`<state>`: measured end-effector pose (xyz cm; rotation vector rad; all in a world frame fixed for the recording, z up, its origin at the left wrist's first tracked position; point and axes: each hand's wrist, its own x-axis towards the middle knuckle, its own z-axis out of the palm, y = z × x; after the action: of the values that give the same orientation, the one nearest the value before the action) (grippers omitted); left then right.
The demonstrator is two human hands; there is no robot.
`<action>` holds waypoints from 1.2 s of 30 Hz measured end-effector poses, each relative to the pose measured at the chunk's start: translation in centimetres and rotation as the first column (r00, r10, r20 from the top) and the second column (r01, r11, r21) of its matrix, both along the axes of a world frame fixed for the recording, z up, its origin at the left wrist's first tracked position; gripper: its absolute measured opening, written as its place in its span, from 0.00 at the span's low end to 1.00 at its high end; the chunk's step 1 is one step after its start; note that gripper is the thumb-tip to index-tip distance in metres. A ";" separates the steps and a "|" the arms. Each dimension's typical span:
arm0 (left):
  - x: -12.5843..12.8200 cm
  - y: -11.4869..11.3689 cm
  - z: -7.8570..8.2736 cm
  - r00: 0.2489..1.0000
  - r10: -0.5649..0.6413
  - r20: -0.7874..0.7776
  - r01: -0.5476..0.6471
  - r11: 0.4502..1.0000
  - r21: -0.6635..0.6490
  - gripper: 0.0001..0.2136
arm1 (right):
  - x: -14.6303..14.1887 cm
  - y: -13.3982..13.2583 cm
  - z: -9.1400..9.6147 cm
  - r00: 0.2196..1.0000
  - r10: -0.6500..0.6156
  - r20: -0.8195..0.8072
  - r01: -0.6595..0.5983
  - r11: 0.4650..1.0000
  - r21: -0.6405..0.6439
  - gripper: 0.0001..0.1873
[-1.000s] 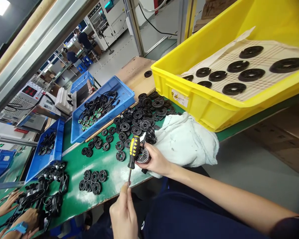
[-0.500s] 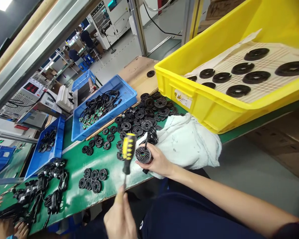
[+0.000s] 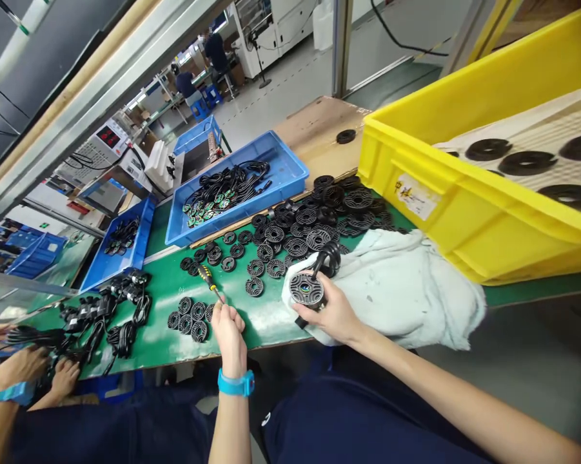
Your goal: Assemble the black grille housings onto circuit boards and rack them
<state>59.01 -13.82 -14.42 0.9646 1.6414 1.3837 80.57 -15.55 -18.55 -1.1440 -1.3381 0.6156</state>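
Observation:
My left hand [image 3: 229, 328], with a blue wristband, is closed around the shaft end of a screwdriver [image 3: 206, 277]. Its yellow and black handle points away from me, low over the green bench. Just left of the hand sits a small group of black patterned discs [image 3: 192, 316]. My right hand [image 3: 336, 309] grips a round black part [image 3: 306, 289] by its rim, patterned face up, with something coloured in its centre hole. A coiled black cable [image 3: 327, 259] is bunched behind that part. Beneath the right hand lies a pale cloth [image 3: 406, 283].
Many black discs [image 3: 297, 247] are heaped mid-bench. A blue tray [image 3: 290, 169] holds cables with green boards. At right stands a yellow bin [image 3: 406, 225] with black rings on lined sheet. Another person's hands [image 3: 24, 367] work among cable bundles [image 3: 120, 338] at far left.
My left hand has carried the screwdriver leftward and forward, away from the round part, towards the small disc group. My right hand still holds the part. The view has shifted.

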 end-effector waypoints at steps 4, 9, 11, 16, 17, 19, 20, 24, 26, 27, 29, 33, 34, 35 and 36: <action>1.2 -0.1 -0.2 0.999 0.008 -0.035 -0.008 1.000 -0.007 0.21 | 0.4 -0.2 0.8 0.985 0.103 -0.142 -0.107 0.994 -0.020 0.28; 4.4 -2.2 2.5 0.902 0.092 -0.421 0.035 0.958 0.285 0.25 | 0.6 -0.4 1.7 0.950 0.107 -0.293 -0.153 0.978 -0.142 0.23; 6.8 -2.2 3.0 0.883 -0.171 -0.437 0.307 0.915 0.263 0.23 | 0.6 -0.6 1.8 0.940 0.161 -0.300 -0.206 0.970 -0.126 0.22; 11.0 -1.1 2.0 0.778 -0.628 0.029 0.613 0.768 0.184 0.20 | 0.5 -1.1 2.0 0.957 0.222 -0.185 -0.227 0.974 -0.008 0.20; 11.2 -1.1 1.7 0.777 -0.627 0.049 0.607 0.768 0.206 0.20 | 0.5 -1.1 2.0 0.958 0.228 -0.175 -0.232 0.973 -0.002 0.21; 11.0 -1.2 1.2 0.773 -0.633 0.039 0.609 0.758 0.234 0.20 | 0.5 -1.2 2.2 0.953 0.244 -0.181 -0.250 0.968 -0.010 0.24; 10.9 -1.2 1.0 0.764 -0.645 0.031 0.621 0.747 0.236 0.20 | 0.5 -1.1 2.2 0.950 0.248 -0.192 -0.256 0.966 -0.018 0.25; 10.5 -1.3 0.9 0.760 -0.649 0.038 0.627 0.747 0.222 0.18 | 0.6 -0.9 2.2 0.944 0.239 -0.226 -0.253 0.967 -0.036 0.27; 10.6 -1.2 0.9 0.765 -0.642 0.044 0.618 0.752 0.229 0.18 | 0.6 -0.7 2.1 0.945 0.241 -0.222 -0.253 0.967 -0.027 0.27; 10.6 -1.2 0.8 0.764 -0.643 0.050 0.616 0.750 0.241 0.18 | 0.6 -0.7 2.0 0.945 0.243 -0.220 -0.254 0.967 -0.023 0.27; 10.8 -1.0 0.7 0.758 -0.649 0.064 0.614 0.744 0.262 0.17 | 0.6 -0.5 1.9 0.947 0.242 -0.212 -0.253 0.967 -0.025 0.27; 10.7 -0.7 0.4 0.772 -0.631 0.078 0.596 0.761 0.256 0.15 | 0.5 -0.3 1.9 0.959 0.219 -0.178 -0.232 0.971 -0.052 0.26; 10.5 -0.6 0.4 0.770 -0.633 0.074 0.598 0.758 0.259 0.15 | 0.6 -0.2 1.9 0.961 0.220 -0.169 -0.232 0.971 -0.054 0.25; 10.4 -0.5 0.3 0.760 -0.647 0.068 0.611 0.745 0.267 0.16 | 0.6 -0.1 1.9 0.960 0.226 -0.164 -0.238 0.970 -0.058 0.25; 10.1 -0.4 0.4 0.739 -0.671 0.057 0.634 0.722 0.277 0.18 | 0.7 -0.1 2.0 0.958 0.233 -0.165 -0.246 0.967 -0.064 0.24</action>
<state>69.16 -14.23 -14.07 1.3768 0.8686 1.1199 81.26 -15.62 -16.56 -0.9848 -1.3354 0.9280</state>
